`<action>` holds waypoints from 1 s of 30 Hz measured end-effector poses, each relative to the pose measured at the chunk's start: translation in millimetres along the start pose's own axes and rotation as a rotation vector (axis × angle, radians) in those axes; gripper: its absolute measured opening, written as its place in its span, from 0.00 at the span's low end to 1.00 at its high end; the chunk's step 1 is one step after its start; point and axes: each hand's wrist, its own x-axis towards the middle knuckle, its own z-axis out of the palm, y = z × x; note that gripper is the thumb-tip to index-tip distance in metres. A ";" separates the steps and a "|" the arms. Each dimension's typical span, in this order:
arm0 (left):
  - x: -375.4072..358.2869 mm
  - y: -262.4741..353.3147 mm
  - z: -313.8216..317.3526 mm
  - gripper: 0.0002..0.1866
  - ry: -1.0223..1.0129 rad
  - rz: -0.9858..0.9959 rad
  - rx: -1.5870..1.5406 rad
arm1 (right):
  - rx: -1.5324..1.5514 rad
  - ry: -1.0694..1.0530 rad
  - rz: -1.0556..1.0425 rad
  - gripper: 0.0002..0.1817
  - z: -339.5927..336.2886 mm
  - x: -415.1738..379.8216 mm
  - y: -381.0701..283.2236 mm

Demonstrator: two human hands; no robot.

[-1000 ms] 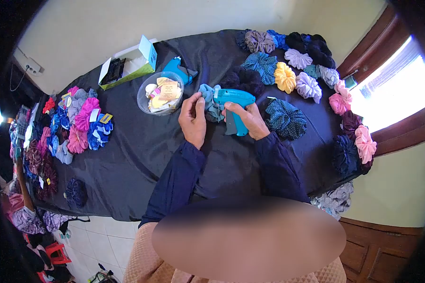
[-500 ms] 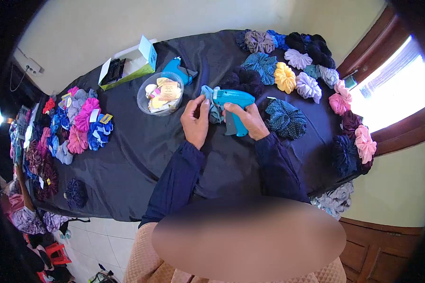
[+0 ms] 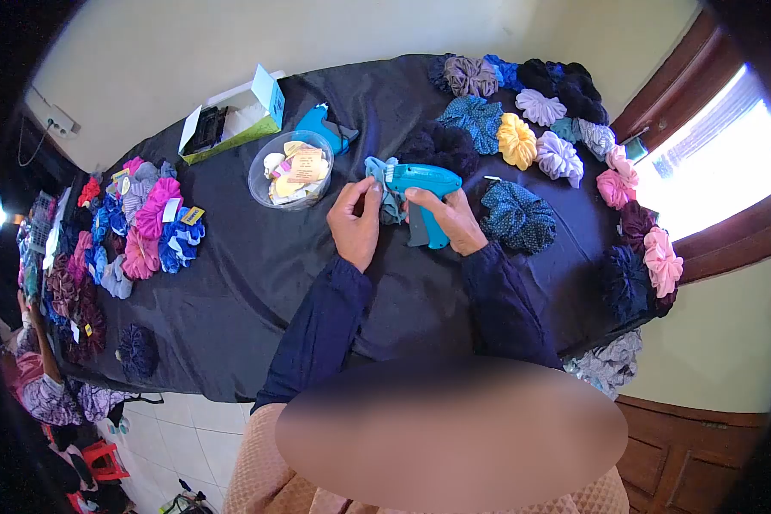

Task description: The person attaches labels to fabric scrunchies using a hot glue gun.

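Observation:
Near the middle of the black cloth, my right hand is wrapped round a teal tagging gun, its nose pointing left. The front of the gun touches a grey-blue scrunchie. My left hand pinches that scrunchie between thumb and fingers on its left side. To the right of my right hand lies a dark teal dotted scrunchie. A clear round tub of paper tags stands left of the gun, with a second teal tagging gun behind it.
Scrunchies in many colours, including a yellow one, lie at the right. Another pile, some tagged, covers the left end. An open box stands at the back left. A person's arm shows at the far left edge.
The grey-blue scrunchie has shifted slightly at the gun's nose, its top edge now spread wider. The other person's arm at the far left has moved a little.

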 end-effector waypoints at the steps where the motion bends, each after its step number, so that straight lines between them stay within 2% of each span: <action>1: 0.1 0.0 0.0 0.07 -0.006 0.019 0.011 | 0.000 0.000 -0.001 0.14 -0.2 -0.1 -0.4; 17: -1.2 -1.8 -0.9 0.07 -0.051 0.059 0.070 | 0.023 0.000 -0.012 0.14 0.0 -1.1 0.4; 19: 0.0 -1.4 1.3 0.08 0.005 0.190 0.083 | 0.035 -0.007 -0.002 0.15 1.9 -1.8 -3.6; 23: 0.1 7.8 4.6 0.10 0.065 0.172 0.061 | 0.064 0.008 -0.002 0.15 4.3 -3.1 -9.2; 30: -0.3 7.0 0.7 0.15 -0.031 0.034 0.105 | 0.071 0.000 -0.018 0.17 3.6 -2.0 -6.2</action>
